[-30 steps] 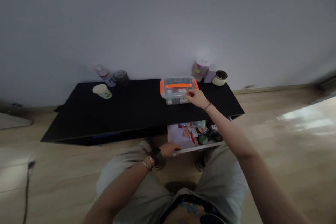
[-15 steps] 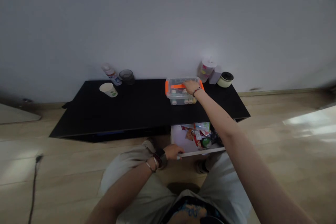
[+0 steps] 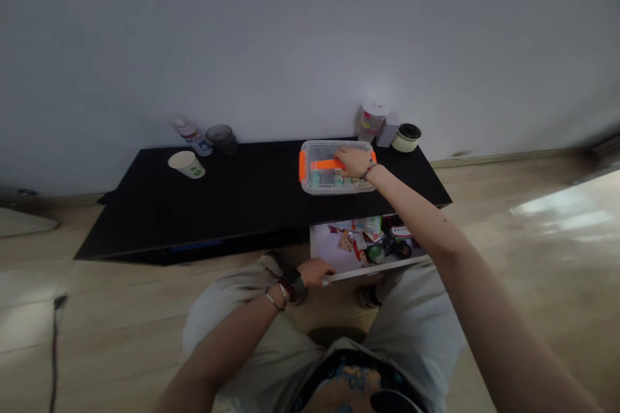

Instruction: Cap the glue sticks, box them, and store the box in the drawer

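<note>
The right hand (image 3: 354,162) is laid palm down on the lid of a clear plastic storage box (image 3: 320,186), its fingers at the end of the orange handle strip (image 3: 323,164). In this dim view, it cannot be told whether the strip is gripped or the fingers merely rest on it. The box is on the black cabinet top (image 3: 242,190), toward the front edge and right of centre, with an orange latch (image 3: 303,166) showing at its left end.

The left hand (image 3: 314,273) is curled closed over the front edge of a white drawer (image 3: 382,266), which stands pulled open below the cabinet top. Inside the drawer, colourful snack packets (image 3: 361,233) are heaped with a round green item (image 3: 374,255) and dark objects (image 3: 402,249).

Farther along the cabinet top, a plastic tumbler (image 3: 372,117), a small lilac box (image 3: 387,130) and a cream tin (image 3: 406,138) are grouped behind the storage box. A paper cup (image 3: 186,164) lies on its side at the far left, near a spray bottle (image 3: 191,137) and a dark glass jar (image 3: 221,139).
</note>
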Demonstrator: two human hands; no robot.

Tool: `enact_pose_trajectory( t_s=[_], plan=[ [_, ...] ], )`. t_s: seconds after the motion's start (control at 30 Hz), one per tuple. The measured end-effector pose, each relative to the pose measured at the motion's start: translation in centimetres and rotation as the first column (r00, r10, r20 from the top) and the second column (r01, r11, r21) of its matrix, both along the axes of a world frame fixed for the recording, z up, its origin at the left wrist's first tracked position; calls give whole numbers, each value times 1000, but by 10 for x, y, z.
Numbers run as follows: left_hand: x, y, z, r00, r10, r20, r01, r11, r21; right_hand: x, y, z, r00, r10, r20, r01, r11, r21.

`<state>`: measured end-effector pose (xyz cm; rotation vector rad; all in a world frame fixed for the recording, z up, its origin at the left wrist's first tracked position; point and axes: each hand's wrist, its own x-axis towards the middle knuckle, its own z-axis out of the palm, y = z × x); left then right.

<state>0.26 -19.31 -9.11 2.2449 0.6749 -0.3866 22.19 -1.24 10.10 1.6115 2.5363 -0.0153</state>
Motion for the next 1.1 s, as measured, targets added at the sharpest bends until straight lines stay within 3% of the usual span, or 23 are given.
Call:
enact_pose_trajectory(
  t_s=[0.27,0.5,0.87,1.1],
  plan=[
    [1,-3,0,999,34,10,-34,999,-7,54,-87,8,990,94,-108,-102,992,-73],
    [0,-3,1,1000,10,-6,-10,1000,-2,86,-147,-18,989,101,-109,-121,974,-192],
    [1,-6,3,1000,-15,-15,15,1000,-7,83,-159,-101,994,17,107,22,937,-348],
    [2,-10,8,999,-8,-31,8,1000,5,65,-166,-131,994,49,97,-14,945,-327]
  ],
)
